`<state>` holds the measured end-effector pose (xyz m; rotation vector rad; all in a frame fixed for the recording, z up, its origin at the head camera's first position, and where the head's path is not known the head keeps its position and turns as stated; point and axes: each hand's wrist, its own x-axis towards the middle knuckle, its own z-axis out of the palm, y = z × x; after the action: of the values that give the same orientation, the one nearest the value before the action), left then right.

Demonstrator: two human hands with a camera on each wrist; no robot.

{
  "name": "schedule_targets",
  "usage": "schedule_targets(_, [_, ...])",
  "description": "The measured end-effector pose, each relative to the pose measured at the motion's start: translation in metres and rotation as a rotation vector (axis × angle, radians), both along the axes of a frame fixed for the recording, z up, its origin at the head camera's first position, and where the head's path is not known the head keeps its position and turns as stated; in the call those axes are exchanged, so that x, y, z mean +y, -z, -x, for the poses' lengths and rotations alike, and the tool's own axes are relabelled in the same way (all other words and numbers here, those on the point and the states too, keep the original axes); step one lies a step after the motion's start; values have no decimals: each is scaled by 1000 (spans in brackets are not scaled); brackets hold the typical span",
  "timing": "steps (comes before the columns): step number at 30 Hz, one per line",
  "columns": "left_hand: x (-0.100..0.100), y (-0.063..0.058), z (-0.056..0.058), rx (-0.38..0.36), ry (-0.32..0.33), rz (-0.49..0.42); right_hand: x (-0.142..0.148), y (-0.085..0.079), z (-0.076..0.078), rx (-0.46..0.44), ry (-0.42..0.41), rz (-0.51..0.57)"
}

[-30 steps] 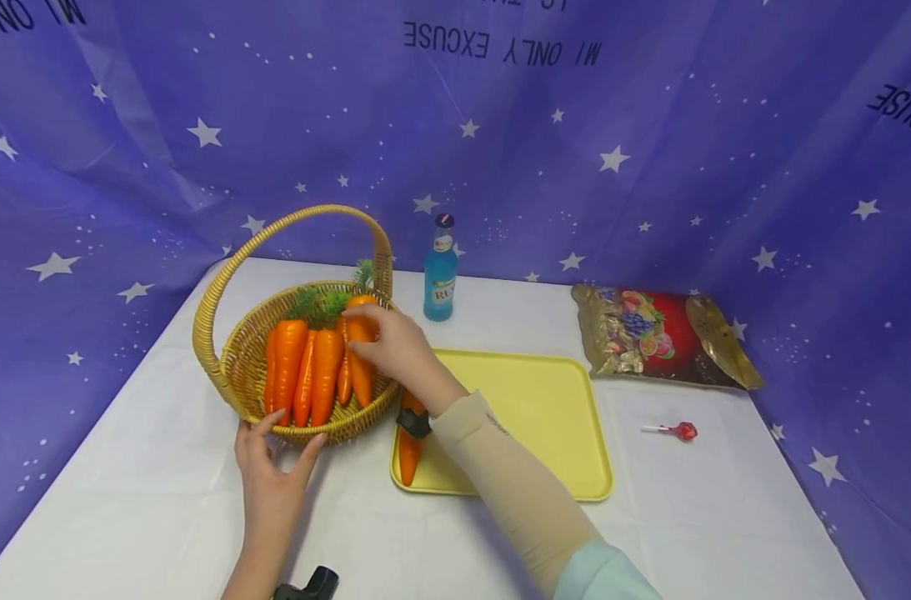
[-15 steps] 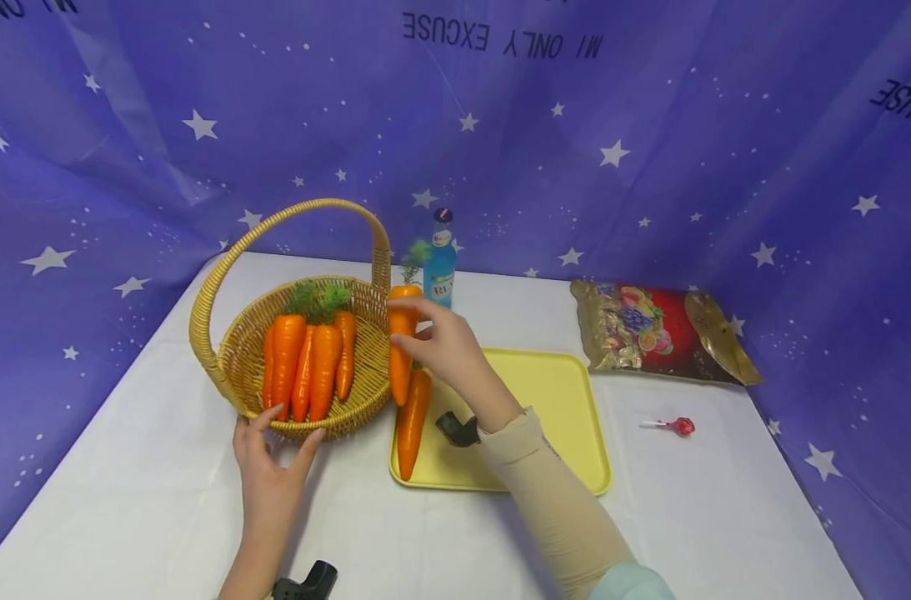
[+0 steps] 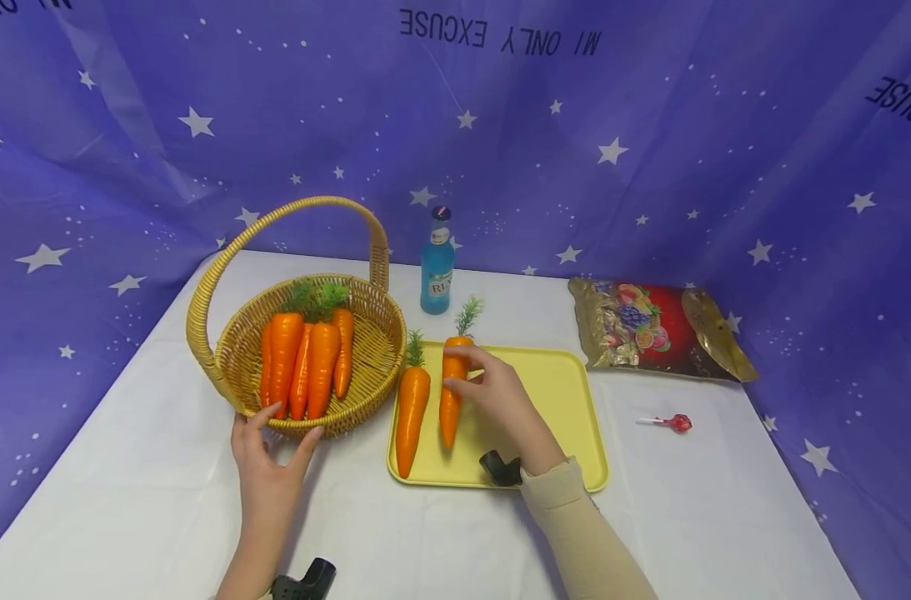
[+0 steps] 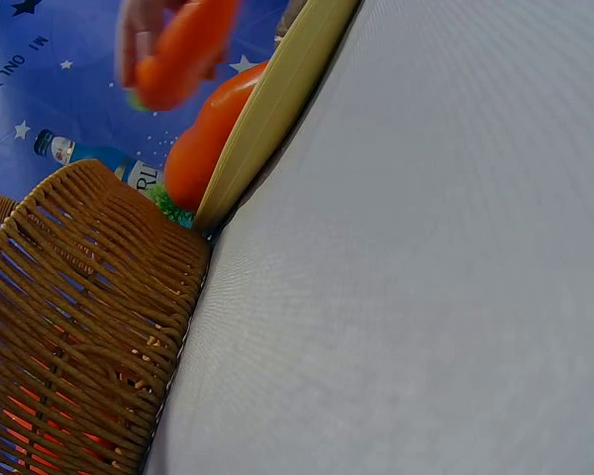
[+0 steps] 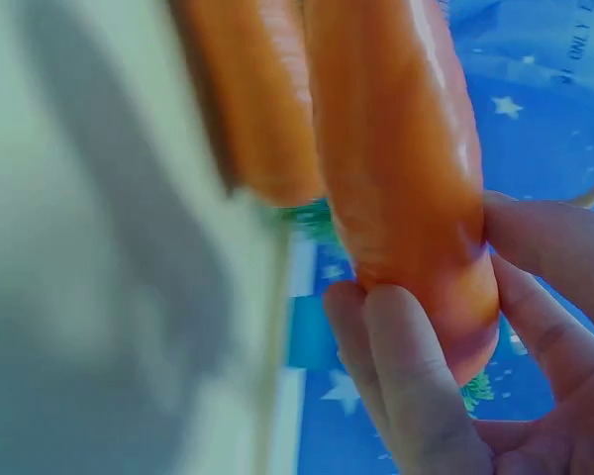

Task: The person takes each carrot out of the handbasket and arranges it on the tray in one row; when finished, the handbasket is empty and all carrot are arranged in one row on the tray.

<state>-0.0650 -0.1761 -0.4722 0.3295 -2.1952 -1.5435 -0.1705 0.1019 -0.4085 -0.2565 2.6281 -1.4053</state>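
Note:
My right hand (image 3: 493, 392) grips an orange carrot (image 3: 449, 410) with a green leafy top, between thumb and fingers. The right wrist view shows this held carrot (image 5: 401, 148) close up, apart from the tray surface. A second carrot (image 3: 412, 421) lies along the left side of the yellow tray (image 3: 530, 442). My left hand (image 3: 267, 471) holds the near rim of a wicker basket (image 3: 380, 400), fingertips over the edge and thumb lower on the outside. Inside the basket, several carrots (image 3: 284, 358) lie side by side, leafy ends toward the back.
A blue bottle (image 3: 436, 279) stands behind the tray. To the right lie a red and gold candy bag (image 3: 661, 329) and a red lollipop (image 3: 678, 423) on the white table (image 3: 695, 517). The basket's tall handle (image 3: 275, 225) arches above it. A starry purple cloth (image 3: 515, 192) hangs behind.
My right hand has lifted one carrot out of the basket and carried it rightward over the tray, beside the carrot there. The left hand stays at the basket rim.

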Motion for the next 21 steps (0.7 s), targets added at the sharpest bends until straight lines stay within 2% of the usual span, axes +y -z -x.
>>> schedule_targets(4, [0,-1,0,1,4,-3,2,15,-9,-40,-18,-51])
schedule_targets(8, [0,-1,0,0,6,-10,-1,24,-14,-21,-31,-114])
schedule_targets(21, [-1,1,0,12,9,-20,-19,25,-19,36,-107,-267])
